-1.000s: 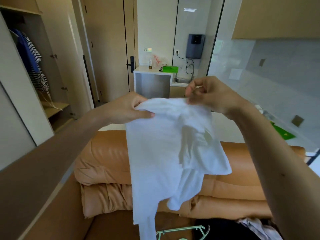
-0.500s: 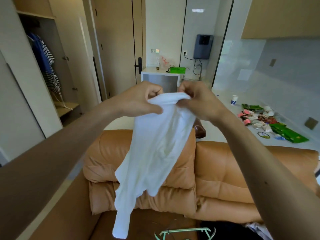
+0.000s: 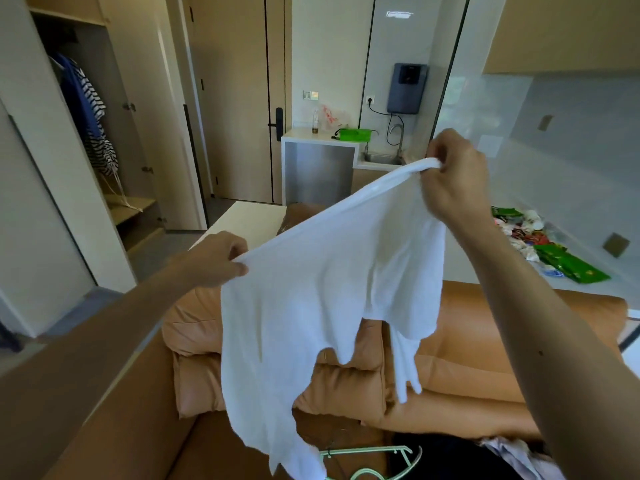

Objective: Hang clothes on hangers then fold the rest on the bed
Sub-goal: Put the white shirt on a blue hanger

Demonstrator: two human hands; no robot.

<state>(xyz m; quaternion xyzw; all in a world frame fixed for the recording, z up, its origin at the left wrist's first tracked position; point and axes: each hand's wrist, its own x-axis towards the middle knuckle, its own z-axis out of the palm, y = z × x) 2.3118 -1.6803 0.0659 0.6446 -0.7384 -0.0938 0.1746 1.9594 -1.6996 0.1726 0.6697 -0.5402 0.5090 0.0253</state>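
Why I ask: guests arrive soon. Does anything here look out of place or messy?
Yes: snack wrappers and packets lie scattered on the counter at right, and a green hanger lies loose on the sofa seat. The white garment hangs slanted, the right hand gripping it higher than the left hand.
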